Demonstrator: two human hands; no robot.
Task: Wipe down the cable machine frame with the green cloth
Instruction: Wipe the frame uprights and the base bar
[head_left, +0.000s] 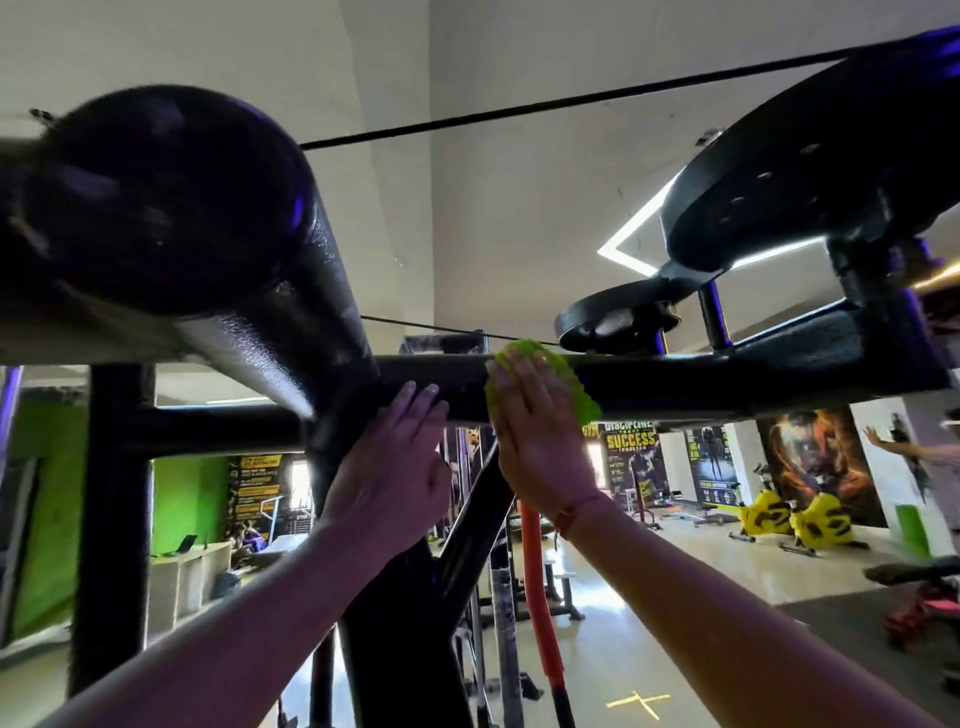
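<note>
Pressed flat under straight fingers, the cloth (540, 382) is pinned by the right hand (535, 441) against the front face of the crossbar (727, 382); nothing is curled round it. Green fabric is seen above and to the right of the fingers, with its upper edge folded over the top of the bar (just below the thin cable (431, 326) stretched across). The left hand (395, 467) is laid open on the same bar just beside the right one, fingertips at the joint where the thick slanted tube (291, 332) is met. Two black pulleys (618, 319) are mounted above the bar on the right. Yellow bikes (795, 522) and wall posters (631, 457) are seen far behind.
</note>
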